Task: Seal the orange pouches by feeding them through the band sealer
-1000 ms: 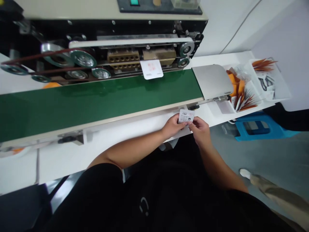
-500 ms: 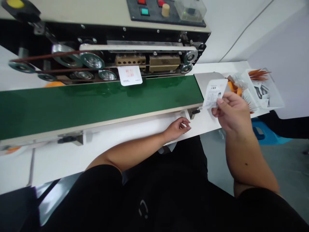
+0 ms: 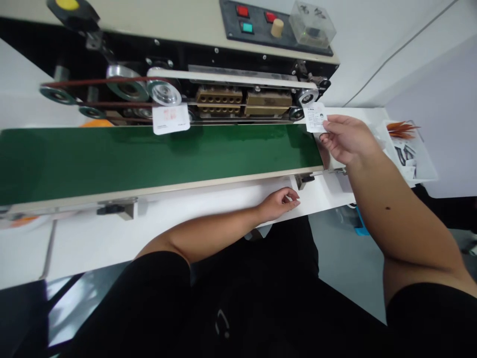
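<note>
**Packet pinched at the belt's end**

At left, a white printed packet (image 3: pixel 170 119) lies on the far edge of the green conveyor belt (image 3: pixel 149 159), below the pulleys of the band sealer (image 3: pixel 238 99). Your left hand (image 3: pixel 279 204) hangs loosely curled and empty over the white table (image 3: pixel 208 238), just below the belt's near rail. Your right hand (image 3: pixel 348 139) grips a second white printed packet (image 3: pixel 315 117) between thumb and fingers, by the belt's far right corner. Farther right, orange strips (image 3: pixel 402 127) lie in a white tray (image 3: pixel 425 171).
</note>
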`<state>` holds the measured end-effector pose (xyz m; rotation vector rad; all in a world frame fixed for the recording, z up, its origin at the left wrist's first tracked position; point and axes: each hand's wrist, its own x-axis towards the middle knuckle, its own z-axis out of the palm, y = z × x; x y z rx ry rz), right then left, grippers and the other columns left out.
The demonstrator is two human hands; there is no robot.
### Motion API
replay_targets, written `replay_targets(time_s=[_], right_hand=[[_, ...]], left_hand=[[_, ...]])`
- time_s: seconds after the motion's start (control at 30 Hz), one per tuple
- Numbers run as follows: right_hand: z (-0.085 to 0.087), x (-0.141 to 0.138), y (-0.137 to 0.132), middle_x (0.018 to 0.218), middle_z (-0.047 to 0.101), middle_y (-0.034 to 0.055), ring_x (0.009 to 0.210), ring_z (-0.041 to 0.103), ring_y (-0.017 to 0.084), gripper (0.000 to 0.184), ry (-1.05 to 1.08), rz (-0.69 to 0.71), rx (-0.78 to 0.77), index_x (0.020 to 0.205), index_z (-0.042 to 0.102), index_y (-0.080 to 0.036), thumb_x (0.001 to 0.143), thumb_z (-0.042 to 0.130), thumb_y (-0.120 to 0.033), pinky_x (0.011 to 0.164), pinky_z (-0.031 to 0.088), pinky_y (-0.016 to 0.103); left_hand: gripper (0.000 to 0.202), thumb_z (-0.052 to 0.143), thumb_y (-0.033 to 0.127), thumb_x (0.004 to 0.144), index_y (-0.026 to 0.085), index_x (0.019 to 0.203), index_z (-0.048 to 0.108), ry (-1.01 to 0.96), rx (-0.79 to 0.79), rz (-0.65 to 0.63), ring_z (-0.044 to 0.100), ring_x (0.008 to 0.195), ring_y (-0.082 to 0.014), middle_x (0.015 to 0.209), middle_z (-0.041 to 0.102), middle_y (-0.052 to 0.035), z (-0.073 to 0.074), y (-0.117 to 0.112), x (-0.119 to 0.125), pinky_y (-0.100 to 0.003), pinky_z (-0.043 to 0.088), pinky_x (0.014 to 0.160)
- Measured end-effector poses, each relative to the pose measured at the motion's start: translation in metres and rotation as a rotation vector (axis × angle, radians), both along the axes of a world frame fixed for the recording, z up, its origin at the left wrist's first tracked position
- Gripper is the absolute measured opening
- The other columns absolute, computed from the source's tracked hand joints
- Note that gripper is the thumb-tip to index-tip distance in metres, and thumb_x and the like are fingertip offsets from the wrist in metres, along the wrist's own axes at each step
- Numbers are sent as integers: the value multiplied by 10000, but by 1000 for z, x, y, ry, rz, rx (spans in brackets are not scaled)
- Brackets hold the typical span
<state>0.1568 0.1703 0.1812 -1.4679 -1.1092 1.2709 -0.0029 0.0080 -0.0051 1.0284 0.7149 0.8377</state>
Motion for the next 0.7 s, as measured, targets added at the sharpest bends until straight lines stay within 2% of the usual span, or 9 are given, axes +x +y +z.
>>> replay_targets(time_s=[0.1,0.23,0.33,0.43,0.5,0.57,0.67,0.7], right_hand=[[4,-19,2,720,688,-35,493,586,45,110,9,25,-10,962,732,-194,974,811,-120,453,526,91],[7,-38,-2,694,679,-47,472,582,42,116,25,-10,-30,949,732,-189,1004,746,-88,440,518,105],[10,-30,-14,766,729,-11,505,614,59,66,8,15,13,982,756,-194,990,818,-216,418,487,130],[10,4,-31,799,746,12,509,615,84,99,-25,-50,125,1017,769,-212,969,833,-270,426,457,179],[6,41,-39,744,711,13,479,586,96,34,-84,-207,249,967,765,-205,968,755,-172,432,411,224],[-1,86,-43,697,678,13,475,571,107,179,-211,-416,385,859,730,-209,931,668,-57,451,363,270],[-17,154,-43,624,619,-1,464,493,117,276,-504,-671,386,775,651,-236,892,597,8,521,366,333],[-23,173,-42,606,601,-9,466,466,118,281,-626,-646,365,762,630,-241,879,606,13,547,368,347]], left_hand=[[285,817,383,967,180,1130,700,5,-2,4,573,818,-104,1082,696,-37,0,1,0,-255,500,766],[322,830,422,956,179,1123,699,8,-8,3,577,799,-94,1081,695,-34,-2,1,1,-247,499,746],[388,849,479,940,177,1129,693,-9,-23,4,594,785,-90,1088,692,-35,-6,2,1,-247,505,726],[439,858,524,928,175,1136,690,-19,-38,0,601,772,-86,1078,686,-32,-8,2,1,-252,514,721],[463,863,544,919,174,1137,690,-32,-40,-7,599,777,-85,1080,680,-32,-7,2,0,-259,524,734],[479,869,557,910,173,1131,687,-45,-40,-12,597,785,-87,1076,673,-32,-4,2,-1,-265,531,747],[485,869,566,908,176,1124,679,-36,-44,-18,603,799,-96,1035,667,-24,0,2,-3,-275,541,770],[488,869,569,906,177,1123,677,-32,-46,-18,607,803,-99,1024,665,-22,1,2,-3,-277,544,776]])
